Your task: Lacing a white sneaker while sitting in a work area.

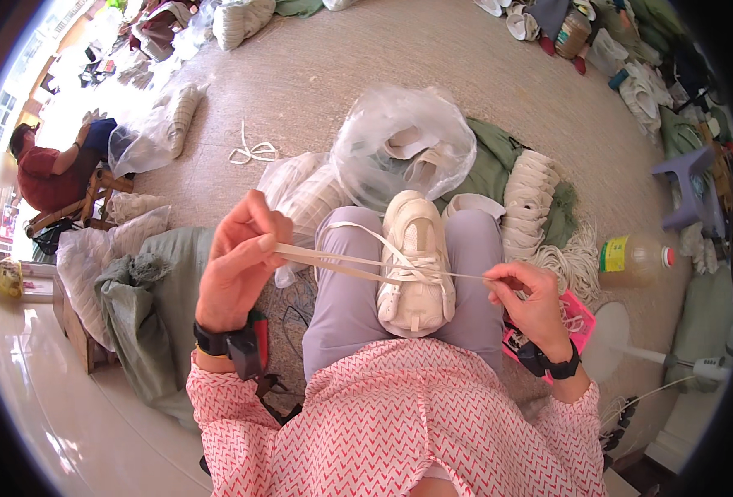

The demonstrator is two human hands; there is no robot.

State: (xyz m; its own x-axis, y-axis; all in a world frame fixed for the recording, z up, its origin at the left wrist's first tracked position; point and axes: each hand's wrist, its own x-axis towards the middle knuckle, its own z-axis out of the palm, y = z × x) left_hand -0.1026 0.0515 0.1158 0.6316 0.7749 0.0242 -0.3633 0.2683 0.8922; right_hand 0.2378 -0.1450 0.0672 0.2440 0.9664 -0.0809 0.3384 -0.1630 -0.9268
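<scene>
A cream sneaker rests on my lap between my thighs, its toe pointing away from me. Its flat shoelace runs from the eyelets out to both sides. My left hand, left of the shoe, pinches a stretch of the lace that shows as two strands. On the other side my right hand pinches a thin, taut strand between thumb and fingertips. Loose lace also loops over my left knee.
Beyond my knees lies a clear plastic bag with shoes inside. Stacked shoe parts, a lace bundle, a pink basket and a plastic jug are on my right. Green sacking lies left. A seated person is farther left.
</scene>
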